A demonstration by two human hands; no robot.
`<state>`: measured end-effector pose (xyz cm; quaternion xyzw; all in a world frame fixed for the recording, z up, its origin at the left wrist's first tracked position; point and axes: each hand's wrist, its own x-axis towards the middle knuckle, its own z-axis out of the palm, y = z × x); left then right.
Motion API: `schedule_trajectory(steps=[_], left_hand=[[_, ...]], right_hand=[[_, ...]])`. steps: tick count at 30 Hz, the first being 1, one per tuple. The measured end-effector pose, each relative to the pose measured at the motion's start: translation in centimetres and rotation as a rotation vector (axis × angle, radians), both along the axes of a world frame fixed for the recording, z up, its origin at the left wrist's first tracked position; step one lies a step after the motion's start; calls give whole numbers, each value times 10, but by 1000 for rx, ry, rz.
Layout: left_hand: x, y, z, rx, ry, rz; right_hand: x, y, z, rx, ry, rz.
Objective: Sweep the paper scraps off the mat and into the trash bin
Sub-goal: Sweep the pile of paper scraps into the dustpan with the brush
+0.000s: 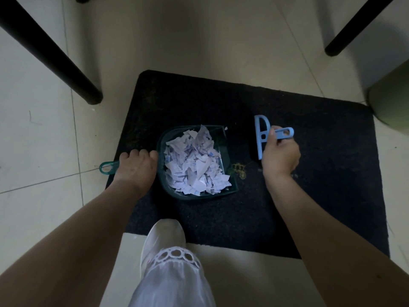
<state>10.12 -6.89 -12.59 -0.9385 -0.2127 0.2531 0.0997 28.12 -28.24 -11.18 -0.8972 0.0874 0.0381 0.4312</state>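
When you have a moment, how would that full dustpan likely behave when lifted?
The dustpan probably stays light: only paper scraps fill it. Heaped loosely, they may spill if it tips forward. The left hand grips its handle, so it likely lifts rigidly.

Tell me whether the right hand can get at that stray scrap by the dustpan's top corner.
Probably yes: the scrap lies bare on the mat, near the right hand, which holds the brush; nothing lies between.

Mat point(287, 207) on the floor point(44, 140); dustpan point(223, 149) at centre holding the paper scraps point(194, 165); brush point(261, 134) at 3 o'clock of it; bin point(391, 100) at 2 o'clock, touching the mat's corner.
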Motion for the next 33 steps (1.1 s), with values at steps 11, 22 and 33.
schedule_trajectory(steps=[11,22,33], left_hand=[[-3,1,0,-27,-3,10],[-3,11,0,1,-18,97],[1,12,-3,4,-17,107]], right_hand=[[-23,21,-5,-18,5,129],[42,56,-4,-265,-51,254],[37,59,1,-37,33,256]])
